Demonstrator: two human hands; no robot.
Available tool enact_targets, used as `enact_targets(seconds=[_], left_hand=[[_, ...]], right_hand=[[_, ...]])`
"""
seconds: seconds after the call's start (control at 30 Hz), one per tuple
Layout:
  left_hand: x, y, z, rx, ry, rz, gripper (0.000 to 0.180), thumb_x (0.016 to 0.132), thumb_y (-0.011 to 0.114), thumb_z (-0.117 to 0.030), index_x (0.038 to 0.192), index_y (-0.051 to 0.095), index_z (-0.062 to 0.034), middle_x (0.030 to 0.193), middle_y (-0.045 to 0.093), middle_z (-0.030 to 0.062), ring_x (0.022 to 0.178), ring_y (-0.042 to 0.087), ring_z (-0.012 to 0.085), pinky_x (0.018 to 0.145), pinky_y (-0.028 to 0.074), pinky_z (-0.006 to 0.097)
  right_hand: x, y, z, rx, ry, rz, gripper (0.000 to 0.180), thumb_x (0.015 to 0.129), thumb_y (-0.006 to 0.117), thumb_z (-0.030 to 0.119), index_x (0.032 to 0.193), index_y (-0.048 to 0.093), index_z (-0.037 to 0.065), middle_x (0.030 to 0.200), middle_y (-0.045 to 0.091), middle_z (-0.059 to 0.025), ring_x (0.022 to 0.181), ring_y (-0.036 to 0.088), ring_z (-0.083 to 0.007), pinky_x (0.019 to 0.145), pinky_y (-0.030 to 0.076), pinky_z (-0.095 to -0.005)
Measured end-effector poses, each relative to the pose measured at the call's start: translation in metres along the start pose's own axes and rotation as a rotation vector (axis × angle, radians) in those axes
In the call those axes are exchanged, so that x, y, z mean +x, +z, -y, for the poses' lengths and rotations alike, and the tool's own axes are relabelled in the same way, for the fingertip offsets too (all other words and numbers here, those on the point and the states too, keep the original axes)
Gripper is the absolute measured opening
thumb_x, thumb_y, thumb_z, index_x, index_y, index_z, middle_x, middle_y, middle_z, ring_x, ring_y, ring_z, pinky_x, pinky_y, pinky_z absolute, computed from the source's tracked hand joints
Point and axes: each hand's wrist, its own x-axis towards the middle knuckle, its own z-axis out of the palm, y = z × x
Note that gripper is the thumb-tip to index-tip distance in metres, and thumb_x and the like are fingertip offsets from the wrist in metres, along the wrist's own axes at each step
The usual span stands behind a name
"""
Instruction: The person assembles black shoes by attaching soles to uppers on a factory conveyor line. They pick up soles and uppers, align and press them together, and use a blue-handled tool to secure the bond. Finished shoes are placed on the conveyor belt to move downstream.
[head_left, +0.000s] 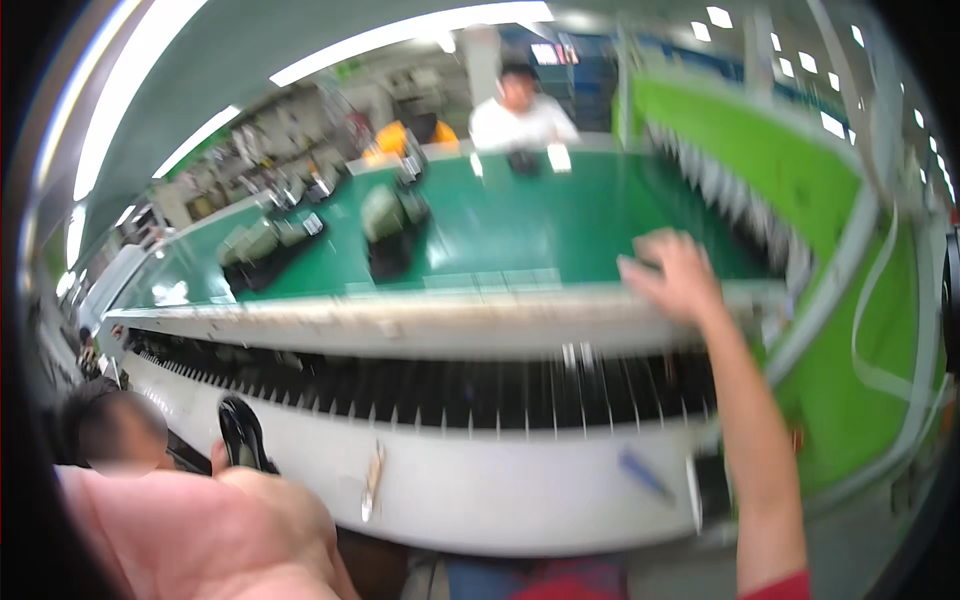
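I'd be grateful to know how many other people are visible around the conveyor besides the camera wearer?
2: one person in a white shirt across the green belt, another in a pink shirt at lower left. Blur may hide more far left.

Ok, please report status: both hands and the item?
Right hand reaching onto green conveyor belt, over a blurred dark item. Left hand low, by black object. Nothing blocking.

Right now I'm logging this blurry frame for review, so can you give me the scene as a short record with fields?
right hand: right hand reaches out over the near edge of the green conveyor belt; grip unclear in the blur
left hand: low at left, holding a black object
on belt: dark device units
below: row of black slots
people: a person in white across the belt; another at lower left
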Motion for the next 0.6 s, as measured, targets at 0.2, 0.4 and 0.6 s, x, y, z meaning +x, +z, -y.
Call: enact_targets(seconds=[0.2, 0.4, 0.6], left_hand=[[-0.050, -0.031, 0.006, 0.068, -0.134, -0.170, 0.010, 0.094, 0.069, -0.001, 0.103, 0.074, -0.0010, 0.093, 0.071, 0.0079, 0.083, 0.065, 0.0180, 0.075, 0.053, 0.032], [-0.040, -0.031, -0.008, 0.277, -0.029, 0.019, 0.010, 0.094, 0.068, -0.001, 0.102, 0.074, -0.0012, 0.091, 0.069, 0.0076, 0.081, 0.063, 0.0184, 0.073, 0.052, 0.032], [-0.059, -0.043, 0.007, 0.339, -0.196, 0.079, 0.009, 0.094, 0.066, -0.001, 0.100, 0.073, -0.0015, 0.089, 0.067, 0.0072, 0.079, 0.061, 0.0188, 0.071, 0.050, 0.032]], right_hand=[[-0.013, -0.028, -0.032, -0.232, 0.119, -0.002, 0.061, 0.090, 0.071, 0.068, 0.131, 0.078, 0.023, 0.143, 0.068, -0.0142, 0.138, 0.057, -0.0382, 0.119, 0.040, -0.0585], [-0.004, -0.033, -0.005, -0.202, 0.010, -0.115, 0.059, 0.093, 0.070, 0.064, 0.127, 0.080, 0.016, 0.133, 0.074, -0.0092, 0.123, 0.066, -0.0304, 0.119, 0.044, -0.0455], [0.002, -0.006, -0.003, -0.025, 0.071, -0.015, 0.064, 0.093, 0.067, 0.066, 0.130, 0.077, 0.014, 0.142, 0.066, -0.0121, 0.137, 0.056, -0.0317, 0.119, 0.040, -0.0468]])
